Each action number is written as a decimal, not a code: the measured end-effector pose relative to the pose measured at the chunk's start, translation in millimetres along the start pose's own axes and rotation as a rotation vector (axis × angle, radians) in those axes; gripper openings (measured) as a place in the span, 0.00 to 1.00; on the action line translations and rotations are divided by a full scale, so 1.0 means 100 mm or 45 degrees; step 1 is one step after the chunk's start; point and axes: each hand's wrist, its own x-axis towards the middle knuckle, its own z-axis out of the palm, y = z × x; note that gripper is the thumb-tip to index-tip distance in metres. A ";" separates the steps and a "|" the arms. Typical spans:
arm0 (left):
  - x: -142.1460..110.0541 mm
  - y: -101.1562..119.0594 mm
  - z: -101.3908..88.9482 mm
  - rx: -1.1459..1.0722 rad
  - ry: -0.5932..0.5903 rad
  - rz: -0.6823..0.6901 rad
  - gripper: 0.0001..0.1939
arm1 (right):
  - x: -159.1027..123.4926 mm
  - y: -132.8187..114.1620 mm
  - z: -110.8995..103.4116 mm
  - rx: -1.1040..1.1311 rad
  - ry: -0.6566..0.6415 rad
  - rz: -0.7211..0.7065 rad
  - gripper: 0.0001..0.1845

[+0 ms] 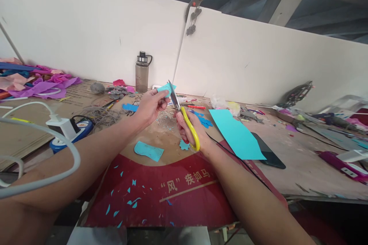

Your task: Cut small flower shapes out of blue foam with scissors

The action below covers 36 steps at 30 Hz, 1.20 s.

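Note:
My left hand (pixel 155 102) pinches a small piece of turquoise paper (pixel 164 90) above the bench. In my right hand (pixel 187 127) is a pair of scissors (pixel 189 124) with yellow handles, their blades pointing up at the paper's right edge. The blades look slightly apart. Below my hands lie a turquoise flower-like cutout (pixel 184 144) and a curved turquoise paper piece (pixel 148 151). A larger turquoise sheet (pixel 237 134) rests to the right, partly over a dark flat device (pixel 270 153).
Small turquoise scraps (pixel 132 201) are strewn on the red cardboard (pixel 195 199). A grey bottle (pixel 142 72) stands by the white partition (pixel 94 26). White cables (pixel 69 168) and a power strip (pixel 75 134) are at left, a magenta power strip (pixel 342 166) at right.

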 end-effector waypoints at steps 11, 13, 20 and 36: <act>-0.04 -0.05 0.02 -0.030 -0.072 0.007 0.12 | -0.01 -0.03 0.02 0.036 0.000 0.026 0.35; -0.04 -0.05 0.02 -0.034 -0.079 0.008 0.12 | -0.01 -0.04 0.02 0.038 0.005 0.015 0.36; -0.03 -0.06 0.01 -0.036 -0.071 0.009 0.11 | -0.01 -0.02 0.01 0.042 0.026 0.002 0.36; 0.00 -0.01 0.01 -0.010 -0.004 -0.006 0.11 | 0.00 -0.01 -0.01 0.014 -0.004 0.025 0.34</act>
